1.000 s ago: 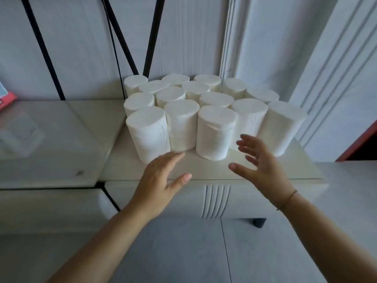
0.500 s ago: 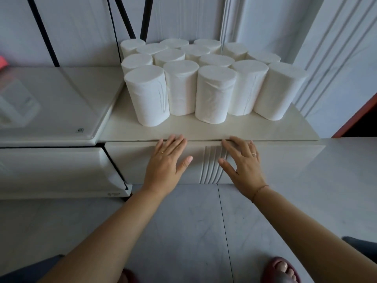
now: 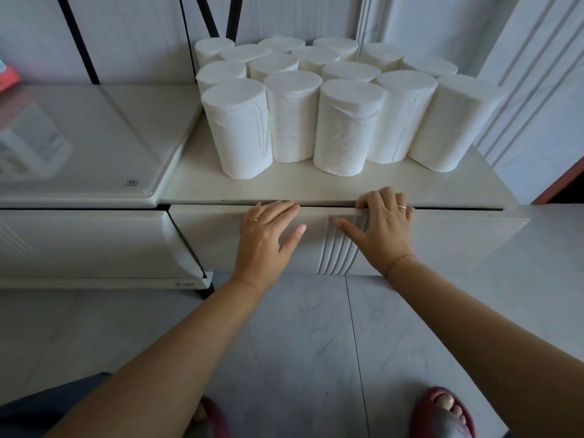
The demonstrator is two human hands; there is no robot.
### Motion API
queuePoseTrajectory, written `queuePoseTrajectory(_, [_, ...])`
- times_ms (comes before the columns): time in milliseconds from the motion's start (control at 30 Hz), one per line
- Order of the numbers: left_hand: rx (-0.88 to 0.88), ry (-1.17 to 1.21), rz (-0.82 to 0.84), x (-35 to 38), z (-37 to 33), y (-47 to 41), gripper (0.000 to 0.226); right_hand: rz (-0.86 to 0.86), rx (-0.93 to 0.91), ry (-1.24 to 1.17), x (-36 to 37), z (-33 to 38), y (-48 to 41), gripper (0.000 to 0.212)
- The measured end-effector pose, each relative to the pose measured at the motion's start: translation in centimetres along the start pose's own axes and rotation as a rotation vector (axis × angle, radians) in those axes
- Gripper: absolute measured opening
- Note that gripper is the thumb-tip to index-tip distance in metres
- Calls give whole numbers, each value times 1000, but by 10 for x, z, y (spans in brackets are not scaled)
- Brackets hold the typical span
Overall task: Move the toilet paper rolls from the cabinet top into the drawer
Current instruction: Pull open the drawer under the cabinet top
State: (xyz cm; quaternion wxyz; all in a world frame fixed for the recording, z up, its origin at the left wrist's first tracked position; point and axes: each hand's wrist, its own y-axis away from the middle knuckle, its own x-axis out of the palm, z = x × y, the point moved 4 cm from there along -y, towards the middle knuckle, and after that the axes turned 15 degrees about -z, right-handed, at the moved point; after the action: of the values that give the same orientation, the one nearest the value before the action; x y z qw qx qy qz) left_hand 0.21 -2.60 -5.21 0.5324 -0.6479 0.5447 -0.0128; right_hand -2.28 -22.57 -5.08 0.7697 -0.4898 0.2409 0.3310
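Observation:
Several white toilet paper rolls (image 3: 346, 124) stand upright in tight rows on the cream cabinet top (image 3: 410, 184). Below it is the drawer front (image 3: 442, 241), with a thin dark gap along its upper edge. My left hand (image 3: 265, 238) lies on the drawer front left of the ribbed centre, fingertips hooked over its top edge. My right hand (image 3: 382, 229) does the same just right of the ribs. Both hands grip the drawer front's top edge; the fingertips are hidden in the gap.
A lower glossy white unit (image 3: 88, 147) adjoins the cabinet on the left. White wall panels rise behind and to the right. Grey floor tiles lie below, with my feet in red slippers (image 3: 442, 412) at the bottom edge.
My hands dropped from in front of the rolls to the drawer front, then slid up so the fingers hook over its top edge. A thin gap shows there now.

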Motion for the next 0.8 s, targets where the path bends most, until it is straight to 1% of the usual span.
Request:
queuePoseTrajectory(100, [-60, -32, -5, -2, -8, -2, 28, 21, 0, 0, -8, 1, 11, 51])
queuePoseTrajectory(200, [-53, -86, 6, -11, -18, 13, 26, 73, 2, 4, -25, 3, 31, 50])
queuePoseTrajectory(267, [-63, -41, 36, -22, -24, 22, 26, 123, 6, -3, -38, 6, 43, 45])
queuePoseTrajectory(367, [-173, 57, 167, -38, -32, 29, 28, 240, 34, -83, -59, 7, 54, 38])
queuePoseTrajectory(433, [-231, 56, 270, -46, -36, 35, 32, 351, 69, -151, -71, 7, 60, 39])
queuePoseTrajectory(567, [-257, 56, 448, -59, -44, 48, 49, 513, 110, -212, -88, 10, 74, 36])
queuePoseTrajectory(700, [-268, 65, 502, -74, -52, 66, 57, 543, 118, -206, -98, 13, 90, 44])
queuePoseTrajectory(800, [-276, 105, 500, -84, -61, 77, 55, 536, 106, -195, -107, 15, 99, 48])
